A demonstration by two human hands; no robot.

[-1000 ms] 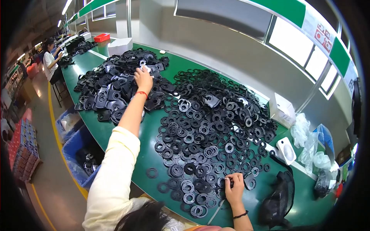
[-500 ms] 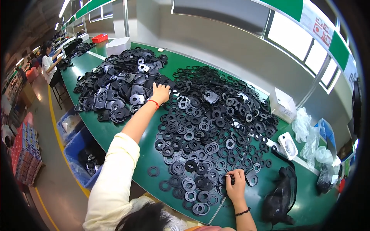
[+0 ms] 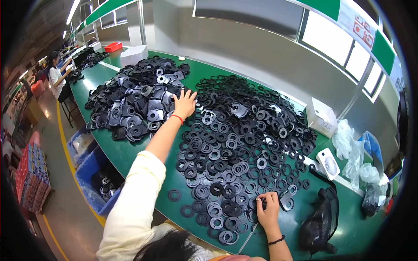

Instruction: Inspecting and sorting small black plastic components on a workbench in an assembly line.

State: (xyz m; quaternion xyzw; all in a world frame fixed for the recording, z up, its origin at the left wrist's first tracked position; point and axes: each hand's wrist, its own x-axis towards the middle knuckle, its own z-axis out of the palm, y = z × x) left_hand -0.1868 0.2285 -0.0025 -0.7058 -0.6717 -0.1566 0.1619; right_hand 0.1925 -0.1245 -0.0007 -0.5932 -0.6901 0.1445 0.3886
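**Two hands at the ring pile**

Reaching out over the green table [image 3: 130, 152], my left hand [image 3: 185, 103] lies with fingers spread wide on the far left edge of the big pile of black rubber rings [image 3: 244, 148], right where that pile meets the neighbouring heap of black and grey plates [image 3: 135, 104]. A red cord sits on that wrist, and nothing is gripped in the hand as far as I can see.

My right hand [image 3: 267, 211] rests at the near edge of the ring pile, fingers drawn together and pinching one black ring [image 3: 260, 200] at its top; a dark band circles this wrist.

To the right of the ring pile stands a small white fan [image 3: 329, 164], with a white box [image 3: 322, 117] beyond it and clear plastic bags [image 3: 357, 152] further right. A black mesh bag [image 3: 322, 222] lies near the pile's near right corner. Left of the pile, below the table edge, sit blue bins [image 3: 93, 174]. Far beyond the plate heap another person [image 3: 55, 78] works at the same table.
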